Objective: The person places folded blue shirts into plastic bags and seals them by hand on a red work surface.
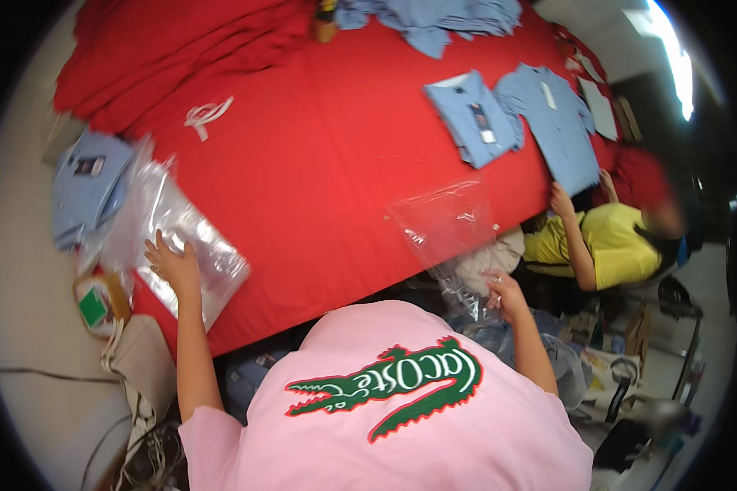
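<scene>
My left hand [173, 260] lies with fingers spread on a stack of clear plastic bags [196, 237] at the left edge of the red-covered table [327, 172]. At the front edge, right of my body, my right hand [506, 296] is closed on a single clear plastic bag [446, 225]. That bag stretches from my fingers up onto the red cloth, and its see-through film looks bare inside. Beside the bag stack, a folded blue shirt [90, 176] with a dark tag sits at the table's left corner.
At the right edge a person in yellow [614, 245] handles a blue shirt [553, 123], near another folded blue shirt [471, 119]. Red fabric [180, 49] is heaped far left, and more blue garments [434, 20] lie at the back. A white strip [208, 117] rests on the cloth.
</scene>
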